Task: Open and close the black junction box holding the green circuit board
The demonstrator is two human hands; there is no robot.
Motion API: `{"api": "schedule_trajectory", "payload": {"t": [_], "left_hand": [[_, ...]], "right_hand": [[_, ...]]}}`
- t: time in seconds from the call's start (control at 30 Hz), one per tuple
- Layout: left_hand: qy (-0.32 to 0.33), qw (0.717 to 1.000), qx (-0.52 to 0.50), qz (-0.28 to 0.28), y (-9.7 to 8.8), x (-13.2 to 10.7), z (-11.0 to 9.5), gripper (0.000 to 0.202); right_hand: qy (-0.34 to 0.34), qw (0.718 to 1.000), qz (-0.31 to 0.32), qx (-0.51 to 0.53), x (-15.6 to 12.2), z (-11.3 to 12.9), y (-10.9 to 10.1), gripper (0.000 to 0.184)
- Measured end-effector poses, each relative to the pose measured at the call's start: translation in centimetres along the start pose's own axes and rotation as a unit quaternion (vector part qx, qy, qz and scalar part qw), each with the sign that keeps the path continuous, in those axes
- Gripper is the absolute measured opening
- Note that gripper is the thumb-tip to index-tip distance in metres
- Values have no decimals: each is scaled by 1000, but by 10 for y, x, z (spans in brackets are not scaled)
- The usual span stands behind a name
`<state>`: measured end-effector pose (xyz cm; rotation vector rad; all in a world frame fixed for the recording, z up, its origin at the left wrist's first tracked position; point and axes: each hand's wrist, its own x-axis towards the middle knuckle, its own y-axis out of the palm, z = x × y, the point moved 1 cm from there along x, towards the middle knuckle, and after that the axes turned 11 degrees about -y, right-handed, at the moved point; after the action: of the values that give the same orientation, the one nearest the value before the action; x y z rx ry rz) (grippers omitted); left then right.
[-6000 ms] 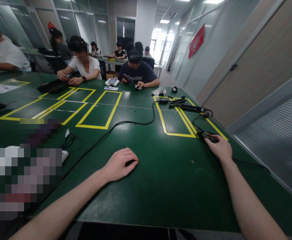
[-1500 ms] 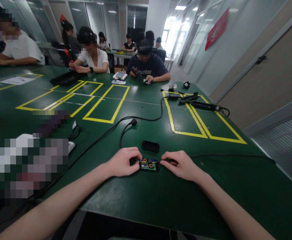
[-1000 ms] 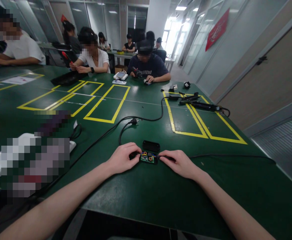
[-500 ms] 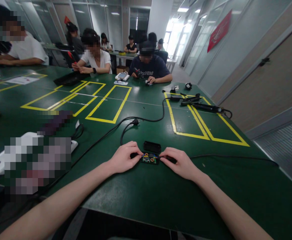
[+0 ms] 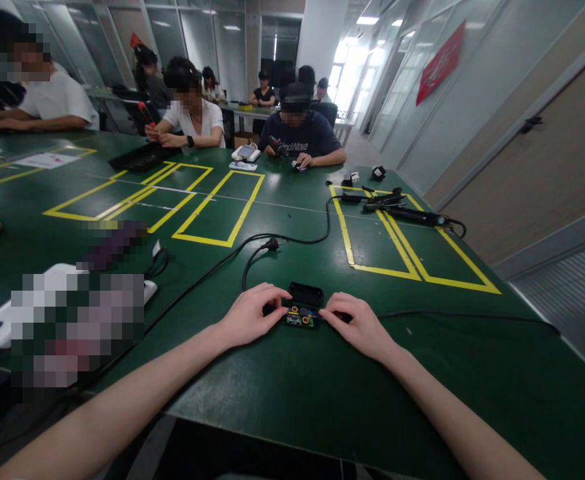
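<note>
In front of me a small black plastic case (image 5: pixel 286 323) lies uncovered, with a green circuit board (image 5: pixel 295 321), copper-coloured ring coils and coloured wires inside. Its black cover (image 5: pixel 306 293) rests just behind it. My left hand (image 5: pixel 255 313) is at the left end, index finger lifted towards the cover and apart from the thumb, which stays by the wires. At the right end, my right hand (image 5: pixel 355 323) pinches the power cord (image 5: pixel 422 312) where its wires enter the case; the fingers partly hide the grip.
A cord with a black plug (image 5: pixel 271 245) lies behind my left hand. A black hair-styling tool (image 5: pixel 412 215) lies at the back right. White devices (image 5: pixel 62 273), partly pixelated, are at the left. Yellow tape outlines (image 5: pixel 227 241) mark the green table (image 5: pixel 322 400). Several people sit across it.
My left index finger has lifted from the wires and spread away from the thumb towards the cover. The right hand stays at the right end, almost unmoved.
</note>
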<state>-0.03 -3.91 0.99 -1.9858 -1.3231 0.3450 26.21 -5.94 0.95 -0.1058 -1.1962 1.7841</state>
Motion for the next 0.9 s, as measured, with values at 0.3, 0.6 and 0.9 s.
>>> {"api": "schedule_trajectory", "payload": {"t": [0.3, 0.6, 0.9], "left_hand": [[10, 993, 119, 21, 3, 2, 1, 33], [12, 995, 94, 19, 3, 1, -1, 25], [34, 998, 53, 0, 3, 0, -1, 21]], "right_hand": [[48, 992, -65, -97, 2, 1, 9, 25], [54, 996, -54, -47, 3, -6, 11, 25], [118, 975, -95, 164, 7, 4, 14, 24]]}}
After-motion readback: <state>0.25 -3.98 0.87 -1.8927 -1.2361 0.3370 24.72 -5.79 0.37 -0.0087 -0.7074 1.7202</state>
